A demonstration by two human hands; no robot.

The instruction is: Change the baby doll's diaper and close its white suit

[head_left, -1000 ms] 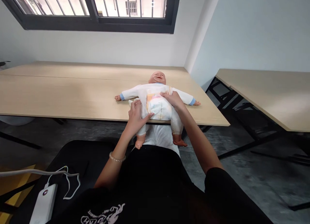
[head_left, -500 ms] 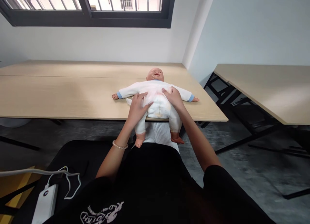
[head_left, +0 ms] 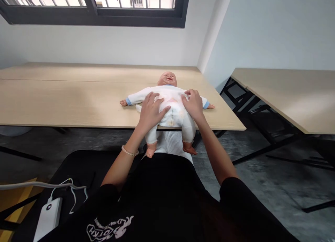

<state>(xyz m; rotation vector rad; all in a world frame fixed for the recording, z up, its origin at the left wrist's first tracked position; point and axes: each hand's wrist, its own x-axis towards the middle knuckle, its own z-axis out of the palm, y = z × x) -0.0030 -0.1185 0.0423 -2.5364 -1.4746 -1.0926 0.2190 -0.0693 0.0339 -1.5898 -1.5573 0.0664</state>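
Observation:
A baby doll [head_left: 167, 95] in a white romper with blue cuffs lies on its back at the near edge of a light wooden table [head_left: 78, 99], arms spread, legs hanging over the edge. My left hand [head_left: 151, 111] lies flat on the doll's belly on its left side, fingers spread. My right hand [head_left: 193, 104] rests on the doll's other side by its arm, fingers bent against the cloth. Neither hand clearly grips anything. A white cloth [head_left: 171, 144] hangs below the doll between its legs.
A second wooden table [head_left: 288, 95] on a black frame stands to the right across a gap of grey floor. A white power bank [head_left: 47, 219] with a white cable lies on a black seat at the lower left. A dark-framed window runs above the wall.
Both hands have slid up the doll from its hips to its belly and chest, and the romper now covers the patterned diaper that showed a second ago.

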